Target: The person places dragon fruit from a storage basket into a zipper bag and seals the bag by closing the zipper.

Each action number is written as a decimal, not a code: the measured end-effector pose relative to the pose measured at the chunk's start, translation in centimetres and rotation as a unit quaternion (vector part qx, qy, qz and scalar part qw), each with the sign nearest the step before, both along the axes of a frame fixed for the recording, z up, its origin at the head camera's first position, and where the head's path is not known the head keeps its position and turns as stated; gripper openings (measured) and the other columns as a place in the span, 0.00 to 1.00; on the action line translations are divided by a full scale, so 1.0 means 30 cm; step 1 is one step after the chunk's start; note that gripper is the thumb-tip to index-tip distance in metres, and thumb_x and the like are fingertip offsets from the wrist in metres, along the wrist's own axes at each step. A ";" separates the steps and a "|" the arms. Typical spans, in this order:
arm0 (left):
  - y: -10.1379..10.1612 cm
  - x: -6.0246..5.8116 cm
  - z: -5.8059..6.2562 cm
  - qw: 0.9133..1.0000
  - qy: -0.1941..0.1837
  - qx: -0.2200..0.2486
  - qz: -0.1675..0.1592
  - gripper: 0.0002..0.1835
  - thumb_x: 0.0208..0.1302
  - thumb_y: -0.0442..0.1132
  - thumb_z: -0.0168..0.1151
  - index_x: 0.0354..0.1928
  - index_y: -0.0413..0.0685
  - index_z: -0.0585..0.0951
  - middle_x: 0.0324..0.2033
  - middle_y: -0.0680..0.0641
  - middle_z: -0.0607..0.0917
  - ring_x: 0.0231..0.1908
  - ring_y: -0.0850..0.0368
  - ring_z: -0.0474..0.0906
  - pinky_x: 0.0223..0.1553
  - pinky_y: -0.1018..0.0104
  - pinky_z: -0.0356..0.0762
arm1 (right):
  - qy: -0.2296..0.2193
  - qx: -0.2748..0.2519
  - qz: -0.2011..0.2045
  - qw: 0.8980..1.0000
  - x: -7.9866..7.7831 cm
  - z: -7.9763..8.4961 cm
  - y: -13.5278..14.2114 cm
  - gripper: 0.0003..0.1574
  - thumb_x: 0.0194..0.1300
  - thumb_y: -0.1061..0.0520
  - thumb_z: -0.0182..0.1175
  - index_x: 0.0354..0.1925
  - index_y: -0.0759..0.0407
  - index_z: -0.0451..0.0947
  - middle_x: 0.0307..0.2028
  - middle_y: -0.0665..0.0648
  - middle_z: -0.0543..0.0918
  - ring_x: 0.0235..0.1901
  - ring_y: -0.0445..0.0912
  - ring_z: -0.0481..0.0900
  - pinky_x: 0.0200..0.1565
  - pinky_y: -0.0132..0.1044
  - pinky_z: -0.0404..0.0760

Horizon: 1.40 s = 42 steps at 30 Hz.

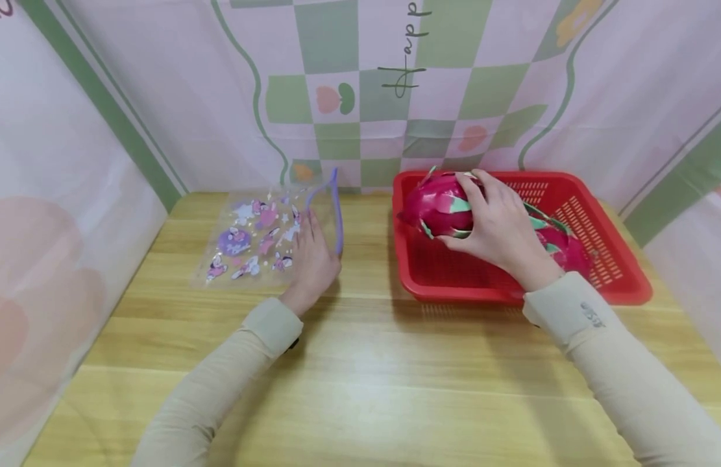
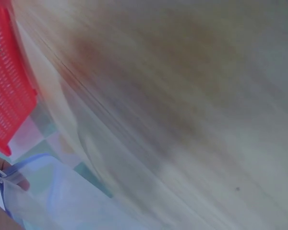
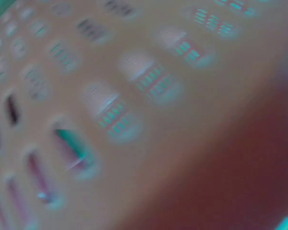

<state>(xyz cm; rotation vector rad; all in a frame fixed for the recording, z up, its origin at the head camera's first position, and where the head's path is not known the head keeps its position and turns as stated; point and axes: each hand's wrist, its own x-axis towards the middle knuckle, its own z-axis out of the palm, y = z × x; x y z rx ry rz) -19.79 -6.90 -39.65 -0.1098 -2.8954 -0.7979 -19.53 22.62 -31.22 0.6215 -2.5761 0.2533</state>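
Note:
A clear printed zip bag [image 1: 252, 243] with a purple edge lies on the table at the left. My left hand [image 1: 316, 263] is at its mouth, fingers stretched along the plastic, with one purple lip standing up beside it. In the left wrist view, fingers [image 2: 1, 163] hold the bag's zip edge [image 2: 31, 158], partly seen through the film. My right hand [image 1: 503, 224] grips a pink-red dragon fruit [image 1: 439, 204] from above, over the left side of the red basket [image 1: 448, 292]. A second dragon fruit [image 1: 561, 250] lies in the basket, partly covered by my right hand and wrist.
The wooden table [image 1: 360, 376] runs up to a patterned cloth [image 1: 389, 130] at the back, with more cloth at both sides. The basket has slotted walls and a raised rim. In the right wrist view the slotted basket wall [image 3: 144, 143] fills most of the frame, blurred.

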 end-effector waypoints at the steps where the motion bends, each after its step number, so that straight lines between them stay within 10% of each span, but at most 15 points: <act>1: 0.000 0.001 0.001 1.000 0.001 -0.004 0.000 0.50 0.56 0.32 0.56 0.73 0.33 0.36 0.74 0.33 0.41 0.75 0.40 0.41 0.75 0.46 0.40 | -0.004 0.004 -0.002 1.000 0.002 0.003 -0.009 0.62 0.38 0.45 0.77 0.66 0.61 0.59 0.62 0.70 0.66 0.58 0.65 0.67 0.57 0.67 0.71; 42: 0.005 0.033 0.066 0.997 0.016 0.062 -0.039 0.61 0.45 0.28 0.61 0.74 0.40 0.31 0.76 0.42 0.36 0.76 0.46 0.38 0.75 0.44 0.37 | -0.061 0.088 0.046 0.993 -0.018 0.094 -0.268 0.60 0.40 0.36 0.74 0.66 0.57 0.62 0.61 0.65 0.69 0.57 0.62 0.71 0.56 0.59 0.73</act>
